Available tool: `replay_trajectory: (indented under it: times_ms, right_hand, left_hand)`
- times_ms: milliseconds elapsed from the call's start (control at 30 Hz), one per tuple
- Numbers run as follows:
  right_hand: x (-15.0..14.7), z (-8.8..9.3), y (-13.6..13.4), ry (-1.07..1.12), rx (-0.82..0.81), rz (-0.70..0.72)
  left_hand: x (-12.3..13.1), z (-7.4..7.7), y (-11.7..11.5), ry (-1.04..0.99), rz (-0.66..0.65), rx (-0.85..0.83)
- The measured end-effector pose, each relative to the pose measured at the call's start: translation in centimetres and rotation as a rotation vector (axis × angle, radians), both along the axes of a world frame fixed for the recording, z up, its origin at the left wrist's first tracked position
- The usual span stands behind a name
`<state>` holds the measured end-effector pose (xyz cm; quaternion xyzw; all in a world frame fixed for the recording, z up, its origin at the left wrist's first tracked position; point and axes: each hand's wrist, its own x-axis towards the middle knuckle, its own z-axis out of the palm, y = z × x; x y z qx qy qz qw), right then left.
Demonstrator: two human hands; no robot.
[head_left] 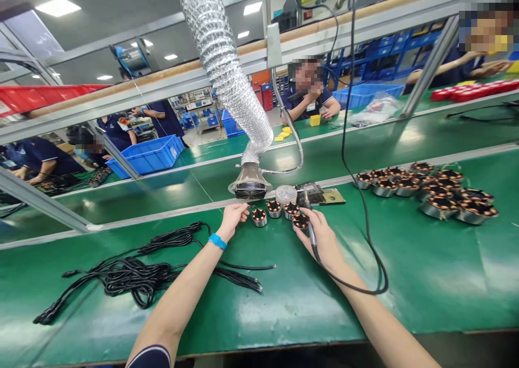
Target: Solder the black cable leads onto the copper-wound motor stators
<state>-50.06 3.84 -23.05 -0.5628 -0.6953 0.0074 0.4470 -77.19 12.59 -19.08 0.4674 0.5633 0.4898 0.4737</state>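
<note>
My left hand (pixel 234 220), with a blue band at the wrist, is closed in a pinch. A thin solder wire (pixel 203 187) runs down to it from a blue reel (pixel 132 57) overhead. My right hand (pixel 322 237) grips a soldering iron (pixel 312 234) with its black cord. Its fingers also touch the rightmost motor stator (pixel 300 221) of a short row. Another stator (pixel 259 217) sits just right of my left fingertips. Black cables (pixel 138 276) lie in bundles left of my left forearm, some bare ends passing beneath it.
A fume duct (pixel 243 87) hangs down to its hood (pixel 250 181) behind the row. Beside it are a round pale dish (pixel 286 194) and a dark iron stand (pixel 310 193). Several stators (pixel 440 189) cluster at right. Co-workers sit beyond the metal rail (pixel 182 212).
</note>
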Motion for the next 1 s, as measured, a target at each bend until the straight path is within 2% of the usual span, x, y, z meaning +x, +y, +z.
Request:
replay_trajectory:
  times_ms: [133,200,233,333,400,467,533,667,733,833,900,933,1000]
  right_hand:
    - [0.4,0.2,0.3,0.065,0.027,0.053]
    - [0.5,0.2,0.2,0.068,0.037,0.054]
    - [0.5,0.2,0.0,0.067,0.033,0.049]
    - [0.0,0.1,-0.8,0.065,0.002,0.030]
    - [-0.8,0.0,-1.6,0.062,-0.022,0.036]
    - [-2.0,0.2,-2.6,0.068,-0.048,0.062]
    - [-3.2,0.4,-3.4,0.083,-0.071,0.115]
    - [-5.4,0.7,-4.1,0.085,-0.098,0.209]
    - [-6.1,0.8,-4.0,0.069,-0.102,0.228]
    - [-6.7,0.8,-3.7,0.056,-0.099,0.244]
    - [-7.0,0.7,-3.6,0.066,-0.095,0.251]
    - [-7.0,0.6,-3.5,0.072,-0.093,0.254]
    - [-6.9,0.3,-3.6,0.082,-0.091,0.263]
  left_hand:
    - [-0.7,0.9,-2.0,-0.030,0.214,0.232]
    - [-1.2,1.6,-4.2,0.037,0.184,0.323]
    - [-1.4,1.7,-5.6,0.110,0.086,0.331]
    - [-1.2,1.4,-9.3,0.434,-0.372,0.259]
    - [-0.8,0.6,-10.9,0.641,-0.573,0.232]
    - [-0.4,-0.2,-11.7,0.762,-0.642,0.232]
    - [-0.3,-0.5,-11.9,0.797,-0.681,0.239]
    - [-1.0,0.3,-11.5,0.673,-0.819,0.224]
    - [-1.5,1.0,-10.9,0.524,-0.821,0.148]
    - [-1.9,1.8,-9.6,0.328,-0.609,0.026]
    - [-1.9,2.0,-9.0,0.273,-0.498,-0.009]
    - [-1.9,1.9,-8.9,0.269,-0.493,-0.025]
    - [-1.7,1.5,-9.2,0.290,-0.569,-0.072]
